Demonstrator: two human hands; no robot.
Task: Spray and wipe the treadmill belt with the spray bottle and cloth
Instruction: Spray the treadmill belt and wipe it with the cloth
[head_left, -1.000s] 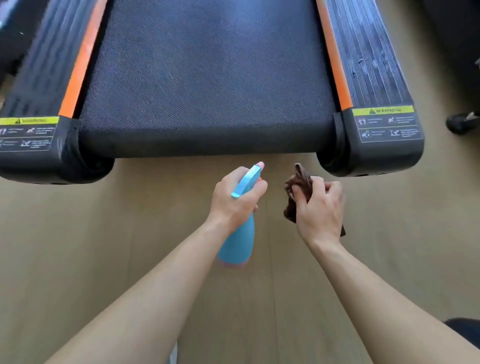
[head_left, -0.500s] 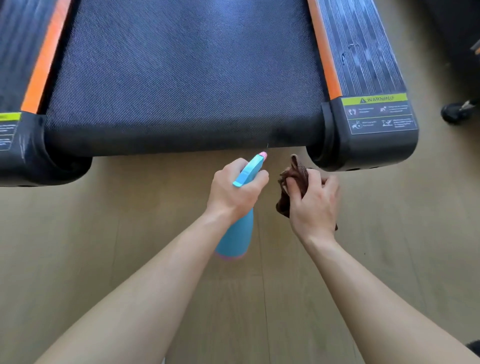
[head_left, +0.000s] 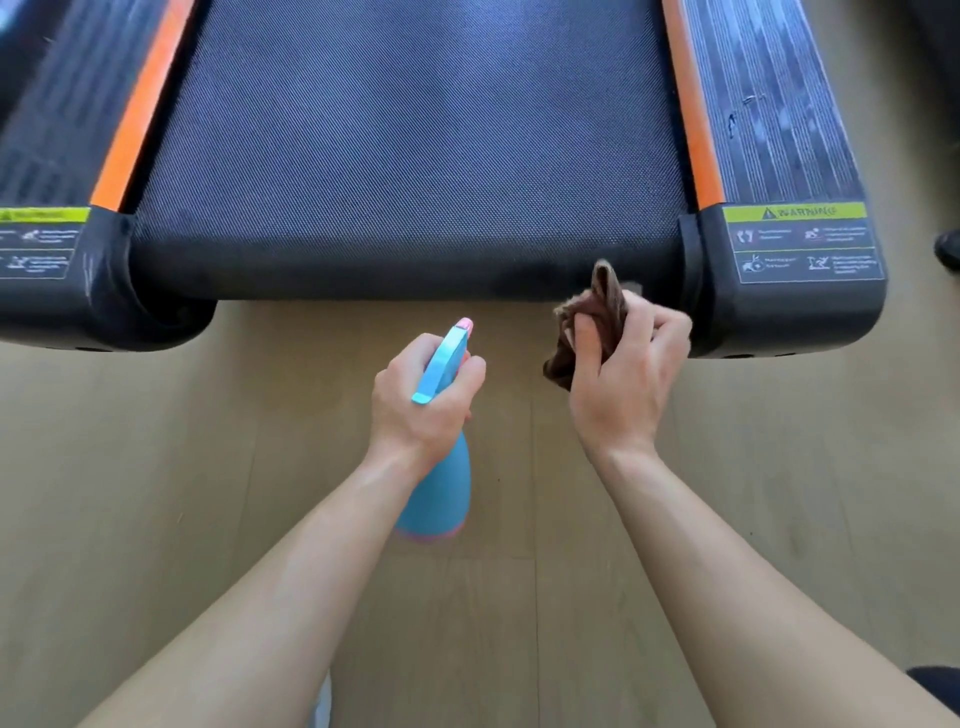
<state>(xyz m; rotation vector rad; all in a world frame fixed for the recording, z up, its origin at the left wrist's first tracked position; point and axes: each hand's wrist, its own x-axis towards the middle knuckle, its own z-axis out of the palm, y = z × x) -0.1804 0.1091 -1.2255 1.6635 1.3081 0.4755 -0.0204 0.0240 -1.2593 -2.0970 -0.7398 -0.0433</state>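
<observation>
While one treadmill belt (head_left: 410, 145), dark with a fine dotted weave, fills upper centre, two ribbed side rails (head_left: 769, 104) with orange strips flank it. The yellow label (head_left: 795, 212) at right reads "WARNING". One blue plastic spray bottle (head_left: 441, 493) with a pink nozzle, centre frame: left hand (head_left: 423, 400) fingers curled round its neck. One crumpled brown cloth (head_left: 592, 317), right of centre: right hand (head_left: 623, 384) fingers clamped on it. Wood-look floor (head_left: 156, 467) below.

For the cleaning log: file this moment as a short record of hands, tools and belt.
treadmill belt: dark, textured
left hand: grips blue spray bottle, nozzle toward the belt
right hand: holds bunched brown cloth by the belt's near end; contact unclear
side rails: black with orange strips, yellow warning labels
floor: light wood
</observation>
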